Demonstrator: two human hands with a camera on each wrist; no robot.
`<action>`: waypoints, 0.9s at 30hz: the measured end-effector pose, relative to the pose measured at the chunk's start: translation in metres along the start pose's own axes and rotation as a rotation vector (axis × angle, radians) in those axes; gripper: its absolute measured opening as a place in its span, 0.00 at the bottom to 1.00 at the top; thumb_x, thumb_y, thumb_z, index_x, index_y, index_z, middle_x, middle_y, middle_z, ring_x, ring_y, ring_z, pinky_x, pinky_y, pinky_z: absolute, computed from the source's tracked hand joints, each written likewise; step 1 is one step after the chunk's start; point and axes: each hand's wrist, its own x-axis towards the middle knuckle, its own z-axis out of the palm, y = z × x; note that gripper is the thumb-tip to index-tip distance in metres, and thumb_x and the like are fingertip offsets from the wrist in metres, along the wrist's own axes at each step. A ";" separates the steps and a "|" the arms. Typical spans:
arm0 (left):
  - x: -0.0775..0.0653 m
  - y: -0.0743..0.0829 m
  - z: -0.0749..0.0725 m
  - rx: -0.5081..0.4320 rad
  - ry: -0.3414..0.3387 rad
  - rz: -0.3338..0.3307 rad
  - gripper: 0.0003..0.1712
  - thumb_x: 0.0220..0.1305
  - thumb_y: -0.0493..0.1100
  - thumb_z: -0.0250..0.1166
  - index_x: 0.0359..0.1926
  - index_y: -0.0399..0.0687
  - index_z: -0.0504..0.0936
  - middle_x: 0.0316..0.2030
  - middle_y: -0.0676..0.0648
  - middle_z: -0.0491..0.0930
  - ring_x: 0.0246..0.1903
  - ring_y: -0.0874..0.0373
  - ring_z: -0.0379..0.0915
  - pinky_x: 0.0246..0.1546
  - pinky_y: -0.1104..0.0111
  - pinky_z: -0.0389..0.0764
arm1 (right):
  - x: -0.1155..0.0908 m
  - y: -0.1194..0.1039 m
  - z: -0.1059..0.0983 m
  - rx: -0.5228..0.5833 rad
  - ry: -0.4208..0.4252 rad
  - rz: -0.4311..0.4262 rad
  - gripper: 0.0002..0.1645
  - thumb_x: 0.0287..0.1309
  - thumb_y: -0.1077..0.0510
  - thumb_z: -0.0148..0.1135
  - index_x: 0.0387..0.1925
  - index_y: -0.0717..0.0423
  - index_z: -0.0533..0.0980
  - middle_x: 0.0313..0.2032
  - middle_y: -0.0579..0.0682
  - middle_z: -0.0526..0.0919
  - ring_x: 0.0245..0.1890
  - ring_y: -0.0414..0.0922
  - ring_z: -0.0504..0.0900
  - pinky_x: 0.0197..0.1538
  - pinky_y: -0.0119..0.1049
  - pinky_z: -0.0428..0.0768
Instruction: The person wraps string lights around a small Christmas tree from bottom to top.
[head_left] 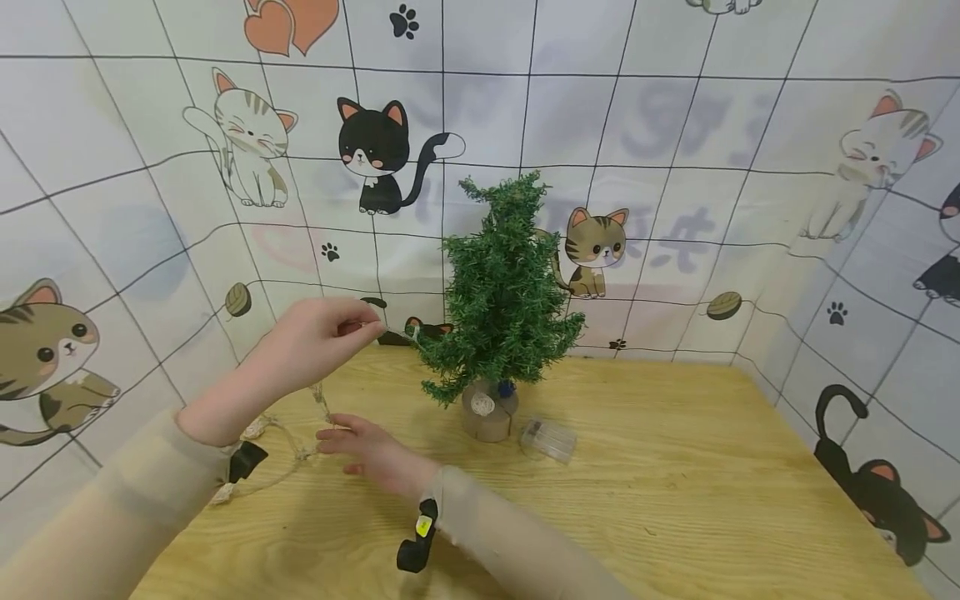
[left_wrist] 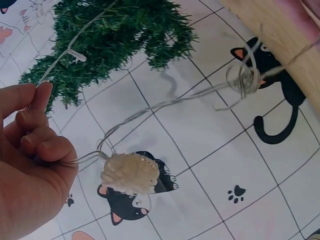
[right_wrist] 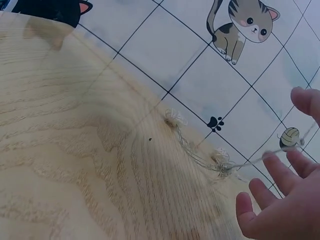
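My left hand [head_left: 318, 346] pinches the thin wire of a string of lights [left_wrist: 175, 101] between thumb and forefinger, left of a small artificial Christmas tree [head_left: 502, 292]. From these fingers the wire runs to the tree's lower left branches. A pale woven ball [left_wrist: 131, 172] hangs from the string just beyond the left hand, and a tangled knot [left_wrist: 244, 80] sits further along. Lower down, my right hand [head_left: 375, 450] has its fingers spread beside the hanging wire. The wire passes by its fingertips; whether they touch it I cannot tell.
The tree's round base [head_left: 489, 421] stands on the wooden table [head_left: 675, 475], with a woven ball [head_left: 482, 404] against it. A clear battery box [head_left: 550, 439] lies to its right. More of the string curves over the table at left. A cat-print cloth [head_left: 495, 108] hangs behind.
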 end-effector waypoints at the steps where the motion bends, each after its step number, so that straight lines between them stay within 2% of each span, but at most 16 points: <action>1: 0.003 0.003 0.000 -0.004 0.002 0.009 0.11 0.70 0.47 0.60 0.33 0.52 0.85 0.18 0.55 0.69 0.18 0.60 0.60 0.25 0.64 0.65 | -0.001 0.000 -0.001 0.000 0.020 0.007 0.26 0.66 0.55 0.60 0.64 0.50 0.70 0.57 0.47 0.78 0.57 0.46 0.74 0.57 0.54 0.68; 4: 0.011 0.009 0.000 -0.005 0.015 0.036 0.10 0.70 0.46 0.60 0.34 0.51 0.85 0.18 0.55 0.70 0.18 0.60 0.61 0.25 0.64 0.66 | -0.004 -0.001 -0.006 0.001 0.051 0.032 0.15 0.64 0.53 0.62 0.50 0.52 0.79 0.49 0.45 0.83 0.51 0.44 0.79 0.53 0.50 0.71; 6: 0.015 0.011 -0.002 -0.003 0.026 0.043 0.10 0.69 0.45 0.61 0.34 0.50 0.86 0.18 0.55 0.71 0.18 0.59 0.62 0.25 0.64 0.66 | -0.008 -0.001 -0.010 0.003 0.040 0.039 0.10 0.64 0.53 0.62 0.44 0.53 0.81 0.47 0.46 0.84 0.49 0.45 0.80 0.51 0.48 0.72; 12: 0.030 0.011 -0.003 -0.010 0.063 0.040 0.11 0.69 0.45 0.60 0.31 0.49 0.85 0.18 0.53 0.71 0.17 0.57 0.61 0.24 0.63 0.64 | -0.022 -0.001 -0.023 0.037 -0.031 -0.008 0.08 0.68 0.55 0.55 0.38 0.54 0.79 0.48 0.51 0.84 0.52 0.48 0.79 0.54 0.46 0.74; 20: 0.045 0.000 -0.002 -0.001 0.120 -0.049 0.14 0.70 0.47 0.58 0.29 0.47 0.83 0.16 0.50 0.68 0.18 0.55 0.58 0.27 0.62 0.61 | -0.047 0.001 -0.043 0.035 -0.042 -0.041 0.10 0.68 0.58 0.54 0.35 0.59 0.78 0.30 0.45 0.83 0.35 0.39 0.82 0.54 0.45 0.76; 23: 0.048 -0.007 0.000 -0.005 0.135 -0.097 0.14 0.70 0.46 0.58 0.30 0.45 0.84 0.17 0.49 0.71 0.19 0.55 0.58 0.27 0.62 0.61 | -0.060 0.000 -0.053 0.031 -0.045 -0.057 0.09 0.68 0.60 0.53 0.33 0.58 0.77 0.28 0.44 0.82 0.31 0.38 0.81 0.52 0.42 0.78; 27: 0.049 -0.021 0.004 -0.026 0.142 -0.155 0.16 0.70 0.48 0.57 0.36 0.41 0.85 0.23 0.48 0.77 0.20 0.54 0.62 0.27 0.62 0.64 | -0.082 -0.005 -0.072 0.029 -0.050 -0.068 0.11 0.68 0.62 0.52 0.30 0.52 0.77 0.28 0.43 0.81 0.30 0.37 0.80 0.50 0.40 0.79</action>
